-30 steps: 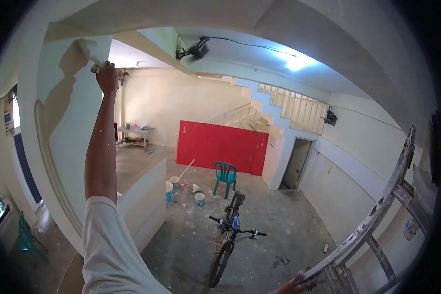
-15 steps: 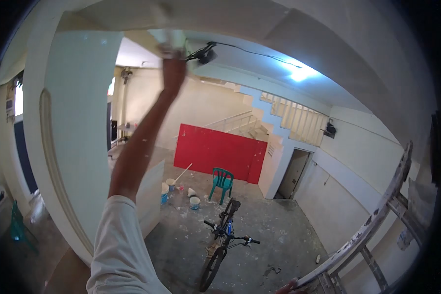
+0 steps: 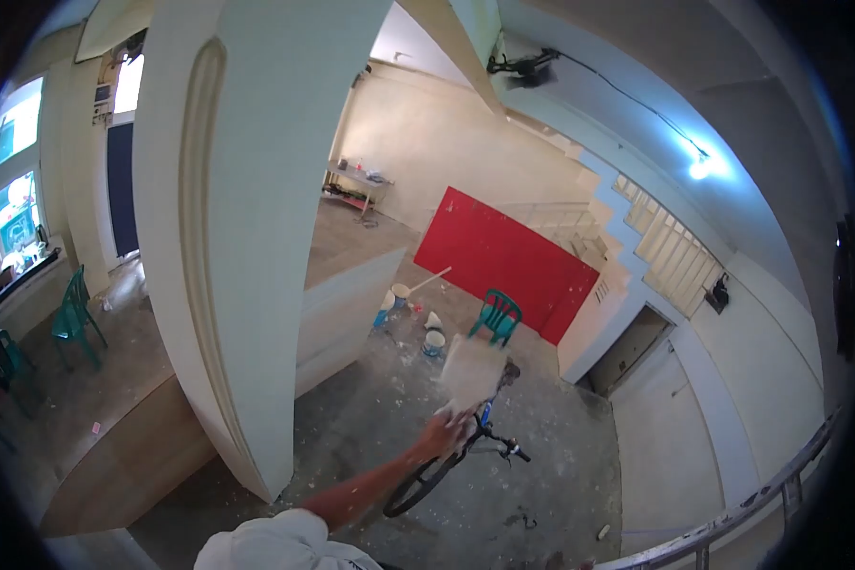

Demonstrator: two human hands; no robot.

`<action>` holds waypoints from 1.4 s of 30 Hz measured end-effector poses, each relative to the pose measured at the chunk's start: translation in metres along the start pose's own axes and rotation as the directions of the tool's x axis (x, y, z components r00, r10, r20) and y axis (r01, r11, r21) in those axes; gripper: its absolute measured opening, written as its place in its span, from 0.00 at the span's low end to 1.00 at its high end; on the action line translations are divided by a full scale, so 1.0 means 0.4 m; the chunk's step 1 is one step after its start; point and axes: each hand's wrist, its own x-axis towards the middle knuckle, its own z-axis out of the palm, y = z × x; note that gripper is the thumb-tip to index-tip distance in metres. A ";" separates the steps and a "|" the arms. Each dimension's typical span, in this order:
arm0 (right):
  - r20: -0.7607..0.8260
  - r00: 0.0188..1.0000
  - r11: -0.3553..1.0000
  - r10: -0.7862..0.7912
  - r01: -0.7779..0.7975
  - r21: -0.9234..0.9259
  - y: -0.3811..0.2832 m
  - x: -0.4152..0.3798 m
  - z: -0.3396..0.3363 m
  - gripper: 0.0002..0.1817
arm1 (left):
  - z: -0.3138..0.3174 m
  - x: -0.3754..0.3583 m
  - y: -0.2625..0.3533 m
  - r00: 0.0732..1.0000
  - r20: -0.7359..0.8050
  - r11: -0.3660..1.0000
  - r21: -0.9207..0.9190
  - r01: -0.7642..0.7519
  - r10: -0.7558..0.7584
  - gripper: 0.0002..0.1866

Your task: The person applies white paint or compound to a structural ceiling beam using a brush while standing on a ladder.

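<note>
My left arm reaches forward from the bottom of the view, below a pale sleeve. At its end my left hand [image 3: 445, 433] is closed on the near edge of a pale, flat, squarish plate [image 3: 475, 370], blurred by motion; I cannot tell its exact kind. White smears mark the fingers. From this angle, hand and plate overlap a bicycle [image 3: 489, 427] standing on the floor below. My right hand is out of view. A paint-stained ladder [image 3: 722, 527] crosses the lower right corner.
A pale pillar [image 3: 247, 237] rises close on the left, beside a curved wooden counter [image 3: 133, 465]. Buckets [image 3: 434, 343] and a green chair [image 3: 496, 316] stand before a red panel [image 3: 508, 256]. A wired fixture [image 3: 527, 66] hangs from the ceiling.
My left hand has come down from the ceiling beam to in front of the bicycle, still holding the plate. The view has turned left and tilted; the right hand's fingers at the ladder have left it.
</note>
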 end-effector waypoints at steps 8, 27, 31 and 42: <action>-0.135 0.986 0.959 0.097 -0.129 -0.254 0.015 -0.015 0.010 0.33 | -0.127 -0.287 -0.350 0.999 -0.033 0.802 0.597 0.005 0.018 0.09; 0.669 0.723 0.984 0.172 -0.102 -0.143 0.024 -0.211 -0.080 0.20 | 0.263 -0.320 -0.074 0.800 0.599 0.999 0.031 0.024 -0.038 0.13; 0.748 0.384 0.679 0.542 -0.724 -0.121 -0.013 -0.131 -0.092 0.22 | 0.294 -0.343 -0.135 0.760 0.549 0.918 0.036 0.394 -0.348 0.14; 0.668 0.496 0.706 0.555 -0.705 -0.062 0.021 -0.093 -0.145 0.23 | 0.227 -0.208 -0.142 0.484 0.875 0.924 0.203 -0.324 -0.022 0.09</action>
